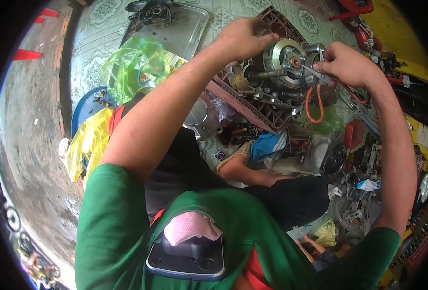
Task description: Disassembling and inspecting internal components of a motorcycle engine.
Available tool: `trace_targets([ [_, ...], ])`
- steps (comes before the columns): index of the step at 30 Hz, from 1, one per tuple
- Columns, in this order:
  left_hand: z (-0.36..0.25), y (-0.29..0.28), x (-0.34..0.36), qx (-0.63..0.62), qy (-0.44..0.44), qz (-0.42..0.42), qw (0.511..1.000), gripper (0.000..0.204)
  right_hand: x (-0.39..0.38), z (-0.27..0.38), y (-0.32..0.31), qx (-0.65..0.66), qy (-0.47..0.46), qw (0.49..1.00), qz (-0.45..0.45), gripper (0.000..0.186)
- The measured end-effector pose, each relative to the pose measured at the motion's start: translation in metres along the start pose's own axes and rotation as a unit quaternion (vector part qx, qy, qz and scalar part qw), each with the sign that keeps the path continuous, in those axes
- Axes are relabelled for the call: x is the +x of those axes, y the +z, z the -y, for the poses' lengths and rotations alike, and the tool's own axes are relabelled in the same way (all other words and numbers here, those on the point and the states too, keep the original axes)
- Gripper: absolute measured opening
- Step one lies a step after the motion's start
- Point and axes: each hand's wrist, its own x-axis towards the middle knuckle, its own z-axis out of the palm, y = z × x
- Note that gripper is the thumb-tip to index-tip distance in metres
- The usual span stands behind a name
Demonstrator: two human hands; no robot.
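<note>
An engine block [260, 89] of bare metal lies in a reddish-brown plastic crate [250, 108], a round silver drum [284, 58] facing up with a small reddish ring at its centre. My left hand [243, 38] is at the drum's far left edge, thumb stretched out along the rim and the other fingers partly hidden. On the drum's right side, my right hand [344, 63] is closed around the metal part of scissors [314, 108] with orange handles. The scissors are spread apart, one tip reaching toward the drum's centre.
A metal tray [190, 41] bearing a dark engine part [151, 13] lies at the far left. Green [136, 63] and yellow plastic bags [91, 140] and a blue basin [86, 104] are nearer. Tools and loose parts crowd the right, around a red container [354, 134].
</note>
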Motion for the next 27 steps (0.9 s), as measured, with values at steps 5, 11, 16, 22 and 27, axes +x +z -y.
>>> trace_targets([
  [5,0.002,0.006,0.001,0.006,0.027,0.011,1.000,0.056,0.010,0.005,-0.002,-0.044,0.016,0.999,0.019,0.043],
  [11,0.001,0.004,0.000,-0.003,0.016,0.016,1.000,0.056,0.010,0.007,-0.008,-0.028,0.040,0.998,0.042,0.043],
  [16,0.000,0.001,0.002,0.016,-0.007,0.009,1.000,0.063,0.010,0.005,-0.010,0.010,0.059,0.997,0.055,0.042],
  [22,-0.001,0.000,0.005,-0.014,-0.044,0.014,0.999,0.074,0.015,-0.001,-0.009,0.034,0.062,0.996,0.050,0.045],
  [27,0.000,0.003,0.007,-0.010,-0.026,-0.004,1.000,0.071,0.019,-0.001,-0.011,0.043,0.065,0.995,0.061,0.044],
])
